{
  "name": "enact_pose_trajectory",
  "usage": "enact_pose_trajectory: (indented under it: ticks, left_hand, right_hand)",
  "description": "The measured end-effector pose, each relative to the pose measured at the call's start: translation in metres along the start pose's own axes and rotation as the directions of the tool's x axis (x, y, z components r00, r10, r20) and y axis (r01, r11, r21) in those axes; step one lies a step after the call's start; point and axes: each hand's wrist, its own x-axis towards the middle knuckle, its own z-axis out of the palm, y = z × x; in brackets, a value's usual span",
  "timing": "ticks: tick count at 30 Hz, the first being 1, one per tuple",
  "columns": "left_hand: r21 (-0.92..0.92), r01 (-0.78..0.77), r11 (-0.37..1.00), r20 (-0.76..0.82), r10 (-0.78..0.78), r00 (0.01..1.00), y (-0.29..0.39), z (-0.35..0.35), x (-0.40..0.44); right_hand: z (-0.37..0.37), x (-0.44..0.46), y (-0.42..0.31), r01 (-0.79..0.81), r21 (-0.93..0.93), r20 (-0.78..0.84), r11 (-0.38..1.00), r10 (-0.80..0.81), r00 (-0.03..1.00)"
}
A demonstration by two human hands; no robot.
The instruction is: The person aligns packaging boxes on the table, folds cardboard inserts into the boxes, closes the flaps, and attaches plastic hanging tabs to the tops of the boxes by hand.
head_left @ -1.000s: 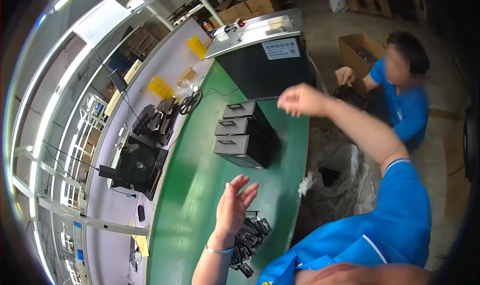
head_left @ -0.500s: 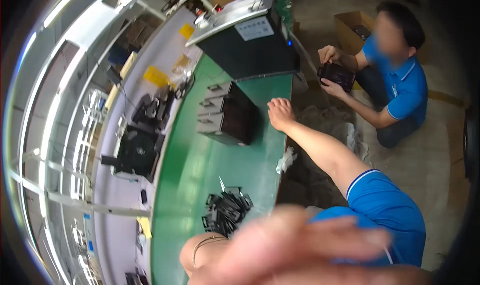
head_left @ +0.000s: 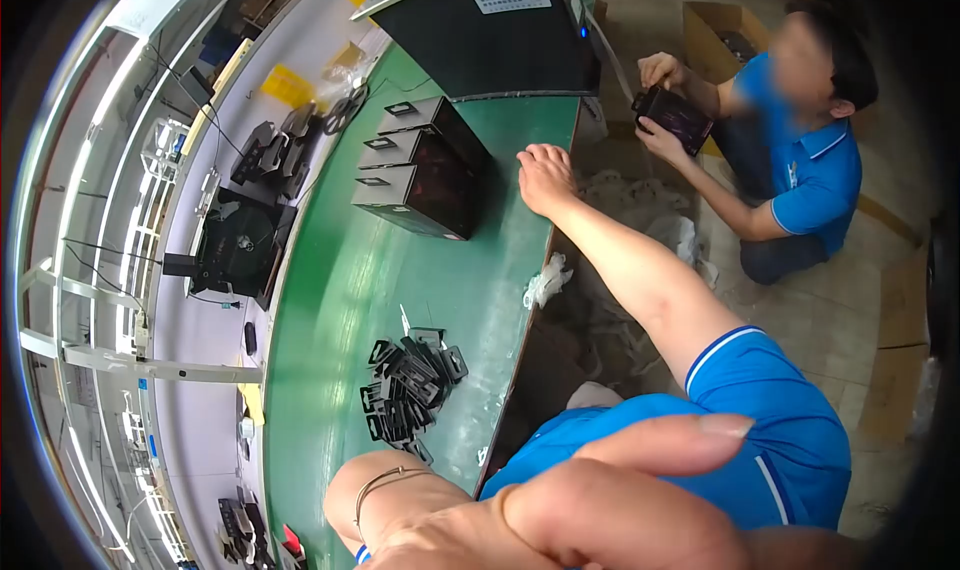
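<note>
My right hand (head_left: 547, 178) rests at the edge of the green bench top (head_left: 330, 300), fingers stretched out and holding nothing. The nearest things to it are three dark boxes (head_left: 425, 175) with hang tabs, standing in a row on the bench. Very close to the camera is my left hand (head_left: 620, 495), with a thin bracelet at its wrist. One finger is stretched out, apart from the rest of the hand, and nothing shows in it; part of it runs out of view. Beyond it lies a pile of small black plastic pieces (head_left: 410, 390).
A large black machine (head_left: 480, 45) with a paper label stands at the bench's far end. A co-worker (head_left: 810, 170) in blue crouches on the right, holding a dark box (head_left: 680, 120). Crumpled plastic (head_left: 547, 282) lies at the bench edge. An open carton (head_left: 720, 45) is behind.
The view has shifted, so the bench things sit higher and further left. My left hand is now sharper, with one finger plainly extended. My right hand stays at the bench edge.
</note>
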Motion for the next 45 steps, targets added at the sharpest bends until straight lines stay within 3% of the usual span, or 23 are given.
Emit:
enact_pose_trajectory:
  ticks: [3,14,18,20,21,22,23,24,25,27,28,30,31,33,35,36,37,38,40,41,43,45]
  left_hand:
    - [0.03,-0.021,0.999,0.012,0.02,1.0,-0.005,-0.005,0.005]
    - [0.132,-0.122,0.984,0.015,0.121,0.993,0.001,-0.024,-0.001]
    - [0.159,-0.175,0.972,0.014,0.175,0.985,0.007,-0.029,-0.014]
    - [0.168,-0.21,0.963,0.02,0.21,0.978,0.012,-0.038,-0.018]
    - [0.172,-0.216,0.961,0.022,0.216,0.976,0.012,-0.038,-0.02]
    - [0.177,-0.218,0.96,0.02,0.218,0.976,0.012,-0.037,-0.023]
    - [0.178,-0.214,0.96,0.017,0.215,0.976,0.013,-0.037,-0.026]
    - [0.175,-0.211,0.962,0.019,0.211,0.977,0.014,-0.038,-0.03]
    - [0.168,-0.214,0.962,0.027,0.213,0.977,0.013,-0.039,-0.031]
    - [0.145,-0.206,0.968,0.044,0.202,0.978,0.013,-0.042,-0.035]
    - [0.124,-0.213,0.969,0.073,0.205,0.976,0.01,-0.044,-0.031]
    - [0.064,-0.258,0.964,0.153,0.246,0.957,-0.002,-0.046,-0.015]
    - [0.032,-0.261,0.965,0.185,0.251,0.95,-0.007,-0.05,-0.022]
    - [0.215,-0.073,0.974,-0.169,0.111,0.979,-0.022,-0.068,-0.075]
    - [0.141,0.23,0.963,-0.39,-0.159,0.907,-0.041,-0.076,-0.118]
    - [0.215,0.464,0.859,-0.471,-0.326,0.82,-0.047,-0.074,-0.14]
    - [0.371,0.535,0.759,-0.424,-0.374,0.825,-0.058,-0.076,-0.158]
    - [0.521,0.573,0.633,-0.385,-0.425,0.819,-0.068,-0.078,-0.174]
    - [0.681,0.56,0.473,-0.375,-0.431,0.821,-0.086,-0.075,-0.2]
    - [0.679,0.564,0.47,-0.378,-0.435,0.817,-0.095,-0.076,-0.214]
    - [0.636,0.62,0.46,-0.546,-0.3,0.782,-0.11,-0.079,-0.234]
    - [0.714,0.569,0.408,-0.498,-0.275,0.822,-0.123,-0.073,-0.233]
  right_hand:
    - [0.002,0.001,0.001,0.032,0.011,-0.072,0.999,-0.031,0.997]
    - [0.001,0.002,0.001,0.029,0.017,-0.052,0.999,-0.028,0.998]
    - [0.0,0.002,0.002,0.005,-0.004,0.032,1.0,-0.005,0.999]
    - [-0.002,0.01,0.003,-0.061,-0.029,0.186,0.998,0.065,0.98]
    - [-0.017,0.032,-0.002,-0.204,-0.053,0.376,0.978,0.208,0.903]
    - [-0.025,0.057,-0.008,-0.207,-0.059,0.384,0.976,0.214,0.898]
    - [-0.03,0.081,-0.013,-0.383,0.202,0.507,0.902,0.239,0.829]
    - [-0.038,0.093,-0.024,-0.555,0.412,0.619,0.723,0.225,0.753]
    - [-0.042,0.093,-0.04,-0.214,0.648,0.333,0.731,-0.019,0.943]
    - [-0.055,0.102,-0.045,-0.47,0.693,0.581,0.546,-0.038,0.813]
    - [-0.047,0.106,-0.032,-0.275,0.464,0.543,0.842,-0.025,0.84]
    - [-0.048,0.085,-0.019,-0.28,0.161,0.422,0.946,0.191,0.886]
    - [-0.035,0.073,-0.009,-0.33,0.066,0.436,0.942,0.271,0.859]
    - [-0.037,0.046,-0.006,-0.262,-0.134,0.426,0.956,0.294,0.856]
    - [-0.018,0.023,0.002,-0.146,-0.133,0.361,0.98,0.185,0.914]
    - [-0.014,0.015,0.004,-0.161,-0.139,0.358,0.977,0.201,0.912]
    - [-0.01,0.009,0.004,-0.119,-0.114,0.213,0.986,0.141,0.967]
    - [-0.006,0.005,0.004,-0.07,-0.094,0.061,0.993,0.076,0.995]
    - [-0.004,0.005,0.005,-0.083,-0.086,0.064,0.993,0.088,0.994]
    - [-0.005,0.004,0.004,-0.086,-0.078,0.066,0.993,0.091,0.994]
    - [-0.008,0.005,0.004,-0.091,-0.066,0.064,0.994,0.095,0.993]
    - [-0.006,0.006,0.006,-0.073,-0.065,0.011,0.995,0.074,0.997]
